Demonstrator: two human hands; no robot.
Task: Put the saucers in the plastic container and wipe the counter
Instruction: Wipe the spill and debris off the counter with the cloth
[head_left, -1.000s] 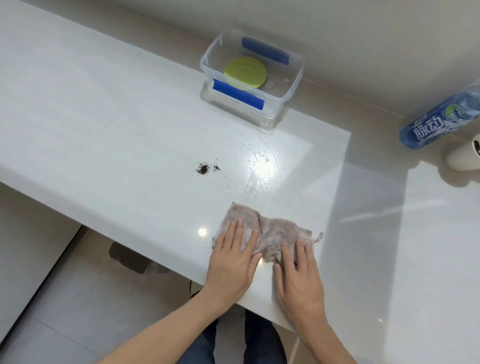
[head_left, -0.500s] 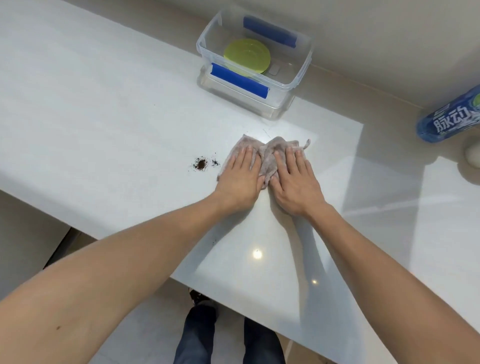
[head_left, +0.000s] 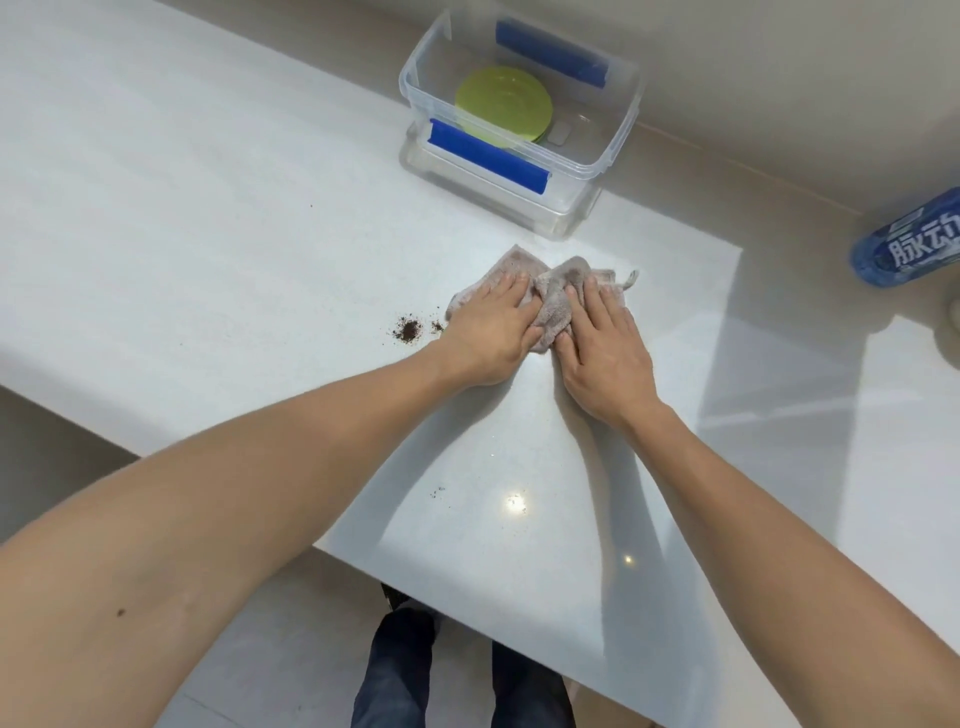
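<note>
Nearby, blue bottle (head_left: 906, 247) lettered "脉动"; both hands' grip flat, open on cloth (head_left: 553, 304).

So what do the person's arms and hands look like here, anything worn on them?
Both forearms are bare, with no sleeves in view. The left hand and right hand carry no gloves, rings, watch or bands. A small dark mole marks the left forearm. Dark blue trousers show below the counter.

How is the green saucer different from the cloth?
The green saucer is round, smooth and bright; the cloth is grey-brown, soft and crumpled. The saucer lies inside the plastic container; the cloth lies on the counter under the left hand and right hand.
</note>
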